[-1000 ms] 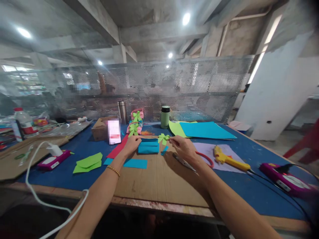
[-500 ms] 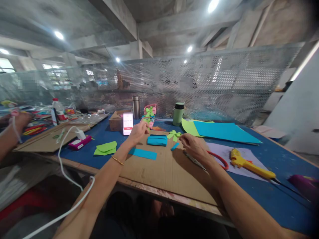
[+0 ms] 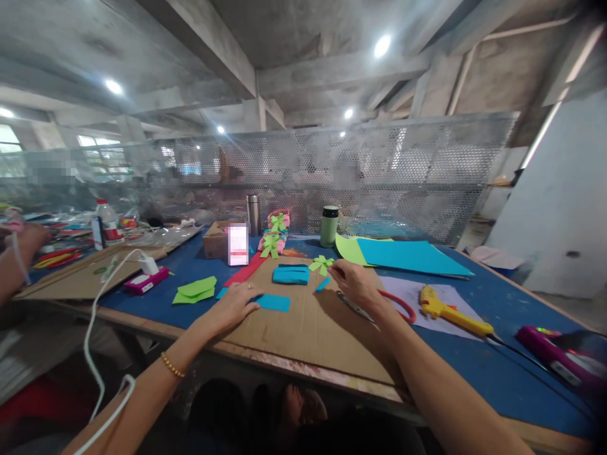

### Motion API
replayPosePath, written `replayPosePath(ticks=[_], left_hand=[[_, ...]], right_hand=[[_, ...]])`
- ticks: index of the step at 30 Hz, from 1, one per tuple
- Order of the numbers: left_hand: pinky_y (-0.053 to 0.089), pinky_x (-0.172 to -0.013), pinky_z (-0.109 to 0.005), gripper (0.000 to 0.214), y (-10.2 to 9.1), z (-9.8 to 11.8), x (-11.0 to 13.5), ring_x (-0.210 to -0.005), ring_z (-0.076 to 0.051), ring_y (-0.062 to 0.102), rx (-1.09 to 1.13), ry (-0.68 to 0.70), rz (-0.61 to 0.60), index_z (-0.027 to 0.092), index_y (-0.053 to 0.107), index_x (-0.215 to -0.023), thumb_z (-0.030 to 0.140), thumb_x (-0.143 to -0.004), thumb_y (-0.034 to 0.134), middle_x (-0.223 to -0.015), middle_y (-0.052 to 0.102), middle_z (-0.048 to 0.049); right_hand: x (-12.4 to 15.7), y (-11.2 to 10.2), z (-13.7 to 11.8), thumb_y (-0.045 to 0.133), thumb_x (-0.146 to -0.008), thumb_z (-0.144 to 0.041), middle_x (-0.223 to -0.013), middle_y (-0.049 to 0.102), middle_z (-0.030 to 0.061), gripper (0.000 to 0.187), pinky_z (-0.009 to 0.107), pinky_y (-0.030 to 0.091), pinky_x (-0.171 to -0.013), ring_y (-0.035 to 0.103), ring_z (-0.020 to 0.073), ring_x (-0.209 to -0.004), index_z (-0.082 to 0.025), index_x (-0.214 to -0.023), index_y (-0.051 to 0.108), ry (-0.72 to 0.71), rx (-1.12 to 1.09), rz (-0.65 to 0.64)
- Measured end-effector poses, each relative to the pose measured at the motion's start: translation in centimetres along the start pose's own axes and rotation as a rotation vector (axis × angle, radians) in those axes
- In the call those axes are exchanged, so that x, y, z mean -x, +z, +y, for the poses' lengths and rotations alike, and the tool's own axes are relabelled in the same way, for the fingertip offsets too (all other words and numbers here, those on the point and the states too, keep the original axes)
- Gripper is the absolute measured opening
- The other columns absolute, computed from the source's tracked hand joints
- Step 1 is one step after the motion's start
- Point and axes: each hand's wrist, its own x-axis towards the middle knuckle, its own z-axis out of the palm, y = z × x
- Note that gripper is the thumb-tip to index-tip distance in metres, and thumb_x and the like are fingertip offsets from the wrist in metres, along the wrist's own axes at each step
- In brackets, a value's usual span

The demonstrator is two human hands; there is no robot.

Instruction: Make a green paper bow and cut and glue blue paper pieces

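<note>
My left hand lies palm down with fingers stretched out at the left edge of the cardboard sheet, touching a blue paper strip. Curled and closed, my right hand is beside a green paper flower and a small blue paper piece; whatever its fingers may pinch is hidden. Under my right wrist are red-handled scissors, partly covered. Folded blue paper lies between the hands. Farther back, green paper flowers sit on a pink item.
A yellow glue gun rests on lilac paper at right. Blue sheets and a green flask are at the back. A phone stands by a cardboard box. Green papers lie left. Another person's hand is far left.
My left hand has come back from the far items to the blue strip, its fingers now spread. A red strip shows behind it. My right hand stays by the green flower.
</note>
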Motion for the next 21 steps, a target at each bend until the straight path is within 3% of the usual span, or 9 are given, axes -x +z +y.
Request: replayPosePath(ticks=[4, 8, 11, 13, 15, 17, 19, 21], left_hand=[[0.048, -0.090, -0.039, 0.027, 0.6, 1.0, -0.2, -0.099, -0.027, 0.064, -0.150, 0.055, 0.050, 0.016, 0.073, -0.113, 0.024, -0.098, 0.052, -0.102, 0.069, -0.0137], [0.048, -0.094, -0.041, 0.028, 1.0, 1.5, -1.2, -0.100, -0.027, 0.065, -0.166, 0.072, 0.099, 0.015, 0.074, -0.107, 0.013, -0.095, 0.048, -0.098, 0.070, -0.0148], [0.048, -0.097, -0.041, 0.035, 0.5, 2.1, -2.7, -0.105, -0.027, 0.066, 0.057, -0.005, 0.184, 0.015, 0.073, -0.115, 0.010, -0.091, 0.049, -0.109, 0.072, -0.0155], [0.052, -0.092, -0.038, 0.037, -0.1, 2.9, -4.1, -0.099, -0.025, 0.070, 0.335, -0.068, 0.224, 0.015, 0.073, -0.120, 0.013, -0.089, 0.051, -0.113, 0.074, -0.0137], [0.055, -0.080, -0.035, 0.037, -1.0, 4.1, -5.6, -0.082, -0.022, 0.073, 0.665, -0.119, 0.144, 0.014, 0.073, -0.120, 0.019, -0.087, 0.057, -0.106, 0.075, -0.0123], [0.056, -0.069, -0.032, 0.037, -2.0, 5.4, -6.9, -0.068, -0.018, 0.071, 0.948, -0.131, -0.006, 0.013, 0.074, -0.117, 0.023, -0.083, 0.064, -0.097, 0.076, -0.0114], [0.056, -0.068, -0.031, 0.033, -3.1, 6.6, -7.8, -0.066, -0.017, 0.070, 1.105, -0.095, -0.131, 0.012, 0.076, -0.109, 0.024, -0.078, 0.071, -0.095, 0.075, -0.0112], [0.057, -0.068, -0.031, 0.025, -4.2, 7.6, -8.4, -0.068, -0.017, 0.070, 1.166, -0.067, -0.264, 0.013, 0.077, -0.097, 0.025, -0.075, 0.076, -0.092, 0.075, -0.0103]], right_hand=[[0.2, 0.6, -0.4, 0.051, -0.094, -0.027, -0.071, 0.064, 0.0032, 0.025, 0.026, 0.034, -0.062, 0.054, 0.0154, -0.064, -0.019, -0.073, 0.062, -0.077, -0.051, -0.102], [0.2, 0.9, -0.7, 0.051, -0.096, -0.028, -0.070, 0.064, 0.0034, 0.029, 0.026, 0.036, -0.064, 0.055, 0.0155, -0.066, -0.018, -0.072, 0.064, -0.122, -0.043, -0.166], [0.3, 1.0, -1.0, 0.053, -0.095, -0.027, -0.077, 0.067, 0.0046, 0.023, 0.026, 0.041, -0.067, 0.058, 0.0158, -0.070, -0.017, -0.083, 0.069, -0.126, -0.063, -0.194], [0.4, 0.9, -1.3, 0.057, -0.092, -0.026, -0.093, 0.069, 0.0072, 0.023, 0.028, 0.046, -0.071, 0.062, 0.0168, -0.076, -0.017, -0.108, 0.070, -0.123, -0.109, -0.192], [0.4, 0.6, -1.8, 0.063, -0.087, -0.026, -0.113, 0.066, 0.0115, 0.048, 0.032, 0.051, -0.076, 0.065, 0.0192, -0.087, -0.018, -0.134, 0.060, -0.144, -0.168, -0.160], [0.4, 0.3, -2.4, 0.065, -0.083, -0.025, -0.126, 0.061, 0.0140, 0.061, 0.035, 0.053, -0.084, 0.064, 0.0222, -0.101, -0.020, -0.143, 0.053, -0.190, -0.234, -0.125], [0.3, 0.0, -3.0, 0.063, -0.085, -0.026, -0.120, 0.065, 0.0118, 0.044, 0.037, 0.053, -0.086, 0.064, 0.0225, -0.101, -0.020, -0.129, 0.063, -0.196, -0.306, -0.102], [0.2, -0.3, -3.4, 0.057, -0.090, -0.032, -0.093, 0.071, 0.0069, 0.018, 0.033, 0.054, -0.076, 0.066, 0.0194, -0.082, -0.020, -0.096, 0.069, -0.094, -0.408, -0.096]])
